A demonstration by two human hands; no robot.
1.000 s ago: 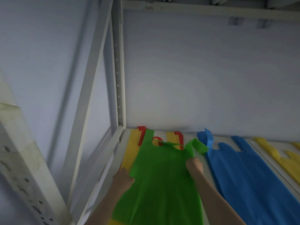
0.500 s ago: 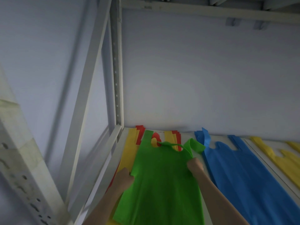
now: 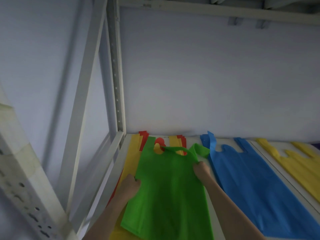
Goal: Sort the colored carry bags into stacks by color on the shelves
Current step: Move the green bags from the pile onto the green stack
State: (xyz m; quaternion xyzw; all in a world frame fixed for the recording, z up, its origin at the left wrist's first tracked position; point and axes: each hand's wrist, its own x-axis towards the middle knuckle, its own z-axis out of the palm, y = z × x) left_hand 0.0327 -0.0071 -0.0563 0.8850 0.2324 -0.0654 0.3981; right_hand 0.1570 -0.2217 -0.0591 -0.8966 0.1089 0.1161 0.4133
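A green carry bag (image 3: 169, 191) lies flat on the shelf, on top of yellow bags (image 3: 133, 153) and red bags (image 3: 143, 137) whose handles stick out at the back. My left hand (image 3: 129, 185) pinches the green bag's left edge. My right hand (image 3: 201, 170) grips its right edge just below the folded-over right handle. To the right lies a stack of blue bags (image 3: 251, 179), and farther right a stack of yellow bags (image 3: 297, 161).
A white shelf upright (image 3: 116, 66) and diagonal brace (image 3: 81, 104) stand at the left. The shelf's left rim (image 3: 107, 168) runs beside the pile. A wall closes the back, and a beam (image 3: 207, 11) crosses overhead.
Both hands have drawn the green bag slightly toward me and to the left. Its right handle stays folded over.
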